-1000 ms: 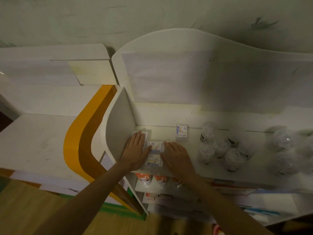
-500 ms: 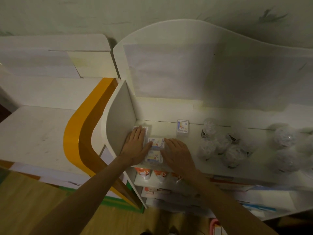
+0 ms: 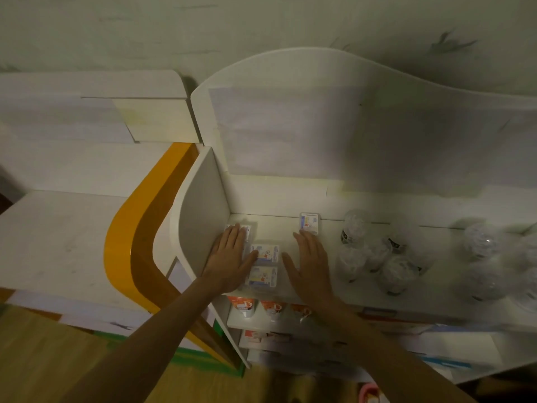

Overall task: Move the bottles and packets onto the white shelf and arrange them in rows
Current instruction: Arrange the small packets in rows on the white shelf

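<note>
Small white packets lie flat on the white shelf (image 3: pixel 273 225). My left hand (image 3: pixel 229 257) rests flat with straight fingers on the leftmost packet (image 3: pixel 247 229), near the shelf's side panel. Two more packets (image 3: pixel 266 253) (image 3: pixel 263 276) lie one behind the other between my hands. My right hand (image 3: pixel 311 264) lies flat on the shelf, fingertips touching a fourth packet (image 3: pixel 309 223) near the back. Several clear bottles (image 3: pixel 374 254) stand clustered to the right of my right hand.
More clear bottles (image 3: pixel 482 257) stand at the shelf's far right. Lower shelves hold orange-and-white cartons (image 3: pixel 242 305). A white and orange unit (image 3: pixel 125 234) adjoins on the left. The curved back panel (image 3: pixel 319 126) rises behind the shelf.
My right hand has moved right and back from beside the two middle packets, its fingertips now reaching the rear packet. My left hand has stayed on the leftmost packet.
</note>
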`<action>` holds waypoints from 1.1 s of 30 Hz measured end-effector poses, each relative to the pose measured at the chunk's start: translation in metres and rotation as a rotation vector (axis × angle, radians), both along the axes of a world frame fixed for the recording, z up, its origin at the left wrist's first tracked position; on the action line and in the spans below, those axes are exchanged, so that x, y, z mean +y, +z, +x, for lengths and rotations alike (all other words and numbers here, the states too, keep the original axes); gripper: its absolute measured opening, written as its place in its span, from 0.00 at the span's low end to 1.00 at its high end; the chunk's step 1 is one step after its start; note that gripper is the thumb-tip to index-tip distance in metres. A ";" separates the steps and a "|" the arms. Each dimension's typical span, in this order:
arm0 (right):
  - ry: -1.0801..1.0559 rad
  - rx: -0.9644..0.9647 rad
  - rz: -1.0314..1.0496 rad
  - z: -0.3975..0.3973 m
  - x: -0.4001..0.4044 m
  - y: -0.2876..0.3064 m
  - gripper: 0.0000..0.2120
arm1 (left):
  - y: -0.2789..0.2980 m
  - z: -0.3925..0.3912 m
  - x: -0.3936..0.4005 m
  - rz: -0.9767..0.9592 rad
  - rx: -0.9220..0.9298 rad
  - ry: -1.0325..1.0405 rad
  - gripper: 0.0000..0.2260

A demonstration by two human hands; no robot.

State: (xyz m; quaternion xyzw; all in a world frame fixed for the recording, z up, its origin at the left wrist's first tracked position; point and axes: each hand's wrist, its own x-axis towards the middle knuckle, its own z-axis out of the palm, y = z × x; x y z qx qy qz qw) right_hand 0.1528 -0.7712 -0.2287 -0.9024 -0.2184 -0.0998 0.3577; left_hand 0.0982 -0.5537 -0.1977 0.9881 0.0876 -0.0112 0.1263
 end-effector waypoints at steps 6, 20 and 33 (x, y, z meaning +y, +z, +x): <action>-0.223 0.005 0.055 0.021 0.004 0.015 0.27 | -0.001 -0.001 0.001 0.003 -0.002 -0.004 0.37; 0.094 0.011 -0.094 0.065 0.019 0.022 0.16 | 0.002 -0.001 0.000 0.013 -0.009 0.001 0.36; 0.347 0.165 0.048 0.063 0.044 0.033 0.12 | 0.003 0.000 -0.001 0.007 -0.001 0.005 0.37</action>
